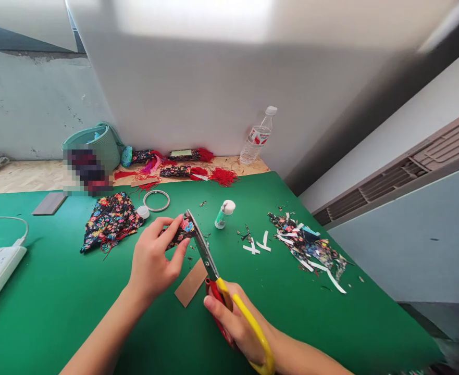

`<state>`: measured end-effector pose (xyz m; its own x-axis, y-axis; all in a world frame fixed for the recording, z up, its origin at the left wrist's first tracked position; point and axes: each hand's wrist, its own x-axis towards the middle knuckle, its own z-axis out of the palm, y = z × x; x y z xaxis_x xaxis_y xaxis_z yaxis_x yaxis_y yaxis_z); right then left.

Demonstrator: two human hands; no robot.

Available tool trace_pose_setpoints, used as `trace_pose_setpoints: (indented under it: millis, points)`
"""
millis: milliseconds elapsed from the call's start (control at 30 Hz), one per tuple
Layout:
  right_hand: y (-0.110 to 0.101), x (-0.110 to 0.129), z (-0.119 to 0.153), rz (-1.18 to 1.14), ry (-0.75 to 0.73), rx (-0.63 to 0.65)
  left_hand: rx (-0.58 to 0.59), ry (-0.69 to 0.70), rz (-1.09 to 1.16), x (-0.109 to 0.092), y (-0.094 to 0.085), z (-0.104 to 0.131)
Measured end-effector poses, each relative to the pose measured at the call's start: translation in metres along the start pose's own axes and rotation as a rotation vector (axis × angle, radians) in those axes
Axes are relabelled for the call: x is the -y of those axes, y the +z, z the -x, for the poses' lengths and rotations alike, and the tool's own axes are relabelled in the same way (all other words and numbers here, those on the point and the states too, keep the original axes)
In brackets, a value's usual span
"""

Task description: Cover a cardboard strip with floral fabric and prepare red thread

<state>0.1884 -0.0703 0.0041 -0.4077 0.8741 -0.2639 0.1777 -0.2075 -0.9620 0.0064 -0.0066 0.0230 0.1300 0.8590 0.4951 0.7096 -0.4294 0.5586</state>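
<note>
The left hand pinches a small piece of black fabric with a colourful floral print between thumb and fingers. The right hand grips a pair of metal scissors with one yellow and one red handle, whose blades meet the fabric's edge just beyond the left hand's fingertips; how far the blades are parted cannot be told. Between the hands, a flat brown rectangular card lies on the green worktop, partly hidden by the scissors.

Ahead of the right hand stands a small white-and-green bottle with a rounded white top. Beyond the left hand lie a thin silver-coloured ring, a small round white cap and, farther left, a bunched black floral cloth touching the cap. Well to the right hand's right spreads a heap of fabric scraps and white strips.
</note>
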Motion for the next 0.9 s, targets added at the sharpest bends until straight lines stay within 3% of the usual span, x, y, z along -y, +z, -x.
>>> trace_pose_setpoints:
  millis: [233, 567, 667, 833, 900]
  points:
    - [-0.002, -0.001, -0.005, 0.343, 0.001, -0.025, 0.003, -0.001, 0.015, -0.001, -0.001, 0.0]
    - [-0.002, 0.003, -0.009, 0.292, 0.023, -0.049, 0.01, -0.043, 0.043, 0.0, 0.001, 0.001]
    - [-0.003, 0.004, -0.009, 0.175, 0.011, -0.019, 0.037, -0.15, 0.194, -0.003, 0.003, 0.001]
    - [-0.007, 0.003, -0.008, 0.058, -0.048, 0.006, 0.092, -0.565, 0.68, -0.01, 0.006, -0.003]
    - [-0.009, 0.002, -0.008, 0.047, -0.085, 0.014, 0.088, -0.671, 0.855, -0.011, 0.007, -0.004]
